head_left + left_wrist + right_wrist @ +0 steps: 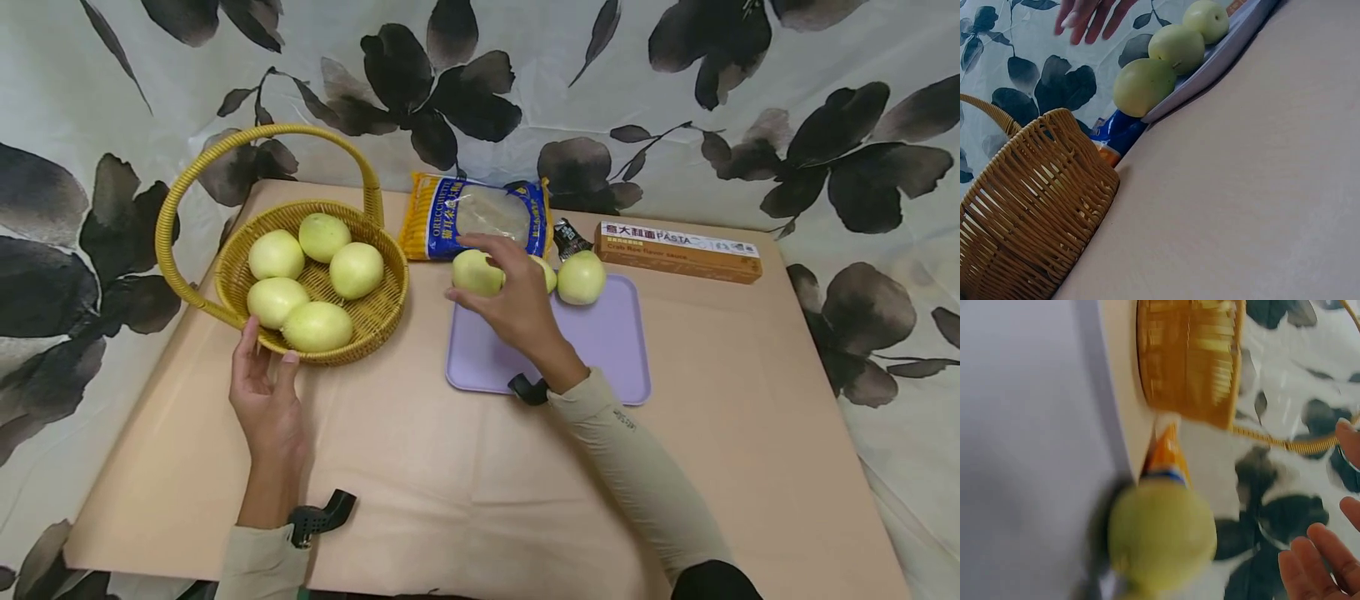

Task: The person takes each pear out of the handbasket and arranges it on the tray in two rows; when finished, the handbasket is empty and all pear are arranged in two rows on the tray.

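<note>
A yellow wicker basket [315, 354] with a tall handle stands at the left, holding several yellow-green round fruits [318, 327]. My left hand [268, 404] touches the front of its rim with extended fingertips; the left wrist view shows the basket's side [1041, 200]. Three more such fruits [582, 277] sit in a row at the far edge of a purple tray [600, 350]. Over the leftmost fruit [1144, 87] hovers my right hand [517, 308], thumb and fingers spread. In the left wrist view, a gap separates that hand [1094, 15] from the fruits.
Behind the tray lies a blue and orange pasta bag [491, 215], with a small black packet [570, 239] beside it. An orange-brown pasta box [678, 252] is at the back right. A floral cloth [555, 108] rises behind the table.
</note>
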Motion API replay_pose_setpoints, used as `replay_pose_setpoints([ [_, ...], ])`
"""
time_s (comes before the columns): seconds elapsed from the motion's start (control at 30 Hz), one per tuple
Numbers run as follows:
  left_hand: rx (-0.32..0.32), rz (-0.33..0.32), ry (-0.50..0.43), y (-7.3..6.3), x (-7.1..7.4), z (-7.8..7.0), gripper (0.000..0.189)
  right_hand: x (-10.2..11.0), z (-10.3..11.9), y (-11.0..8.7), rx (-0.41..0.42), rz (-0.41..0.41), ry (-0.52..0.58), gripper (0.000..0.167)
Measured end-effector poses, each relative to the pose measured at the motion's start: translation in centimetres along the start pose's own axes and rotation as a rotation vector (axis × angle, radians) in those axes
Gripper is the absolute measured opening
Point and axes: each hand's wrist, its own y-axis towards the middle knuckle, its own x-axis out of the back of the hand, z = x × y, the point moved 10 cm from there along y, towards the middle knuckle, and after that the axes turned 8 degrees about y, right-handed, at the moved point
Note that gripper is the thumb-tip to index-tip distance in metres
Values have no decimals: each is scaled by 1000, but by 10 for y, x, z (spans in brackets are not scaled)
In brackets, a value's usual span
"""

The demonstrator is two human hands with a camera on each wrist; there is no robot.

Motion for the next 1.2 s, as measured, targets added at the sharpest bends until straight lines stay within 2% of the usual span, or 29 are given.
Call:
replay_pose_setpoints([
  [0.23, -7, 12, 8, 0, -2, 0, 67, -63, 17, 7, 50, 151, 20, 64],
  [0.4, -4, 12, 10, 0, -1, -2, 67, -105, 31, 11, 80, 262, -25, 63],
  [0.67, -8, 25, 28, -1, -3, -2, 67, -165, 41, 18, 74, 456, -80, 58],
  [0.8, -4, 30, 28, -1, -4, -1, 68, -186, 36, 21, 23, 529, -179, 58],
  [0.97, -5, 27, 17, -2, -4, -1, 68, -202, 30, 22, -47, 599, -297, 59],
  [1.2, 3, 25, 11, -2, -3, -1, 67, -219, 25, 22, -118, 714, -308, 56],
])
